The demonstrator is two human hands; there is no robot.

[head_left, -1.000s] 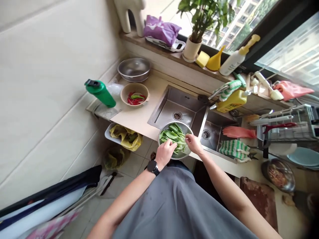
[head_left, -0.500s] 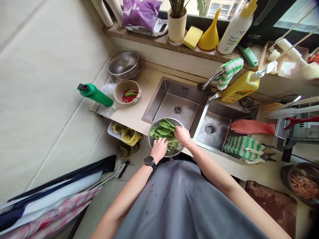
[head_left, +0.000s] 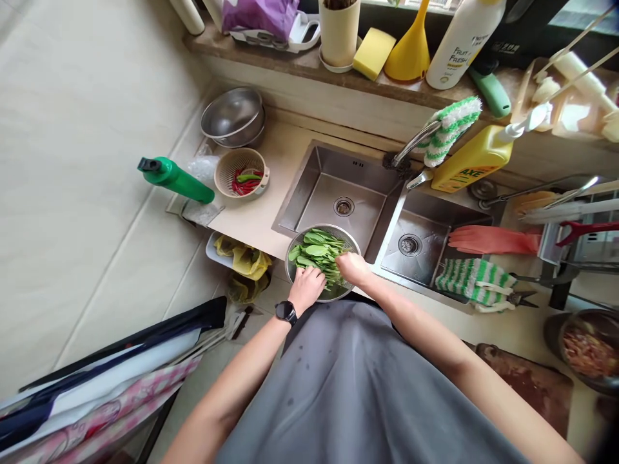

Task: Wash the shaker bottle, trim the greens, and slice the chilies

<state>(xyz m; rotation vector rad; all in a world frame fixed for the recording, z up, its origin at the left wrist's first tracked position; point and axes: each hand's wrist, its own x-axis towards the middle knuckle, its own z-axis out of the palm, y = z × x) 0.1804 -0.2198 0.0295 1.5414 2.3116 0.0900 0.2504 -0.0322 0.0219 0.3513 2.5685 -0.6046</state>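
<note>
Leafy greens [head_left: 316, 248] with long stems lie in a round metal mesh strainer [head_left: 291, 274] at the sink's front edge. My left hand [head_left: 308, 287], a black watch on its wrist, curls its fingers around the greens on the near left side. On the right side, my right hand [head_left: 353, 267] is closed with its fingertips among the stems; the hand itself hides part of its grip. The large sink basin [head_left: 326, 200] is just beyond the strainer, and the smaller basin [head_left: 411, 270] is to its right.
A beige basket [head_left: 222, 183] of red and green chillies stands on the left counter, near metal bowls [head_left: 232, 119] and a green bottle [head_left: 178, 180]. Rubber gloves [head_left: 493, 240] and a striped cloth [head_left: 469, 278] lie at right, near a pan of meat [head_left: 587, 348].
The greens have shifted and lie flatter, with more leaves showing. My right hand has turned and curled in more. The view has tilted slightly downward.
</note>
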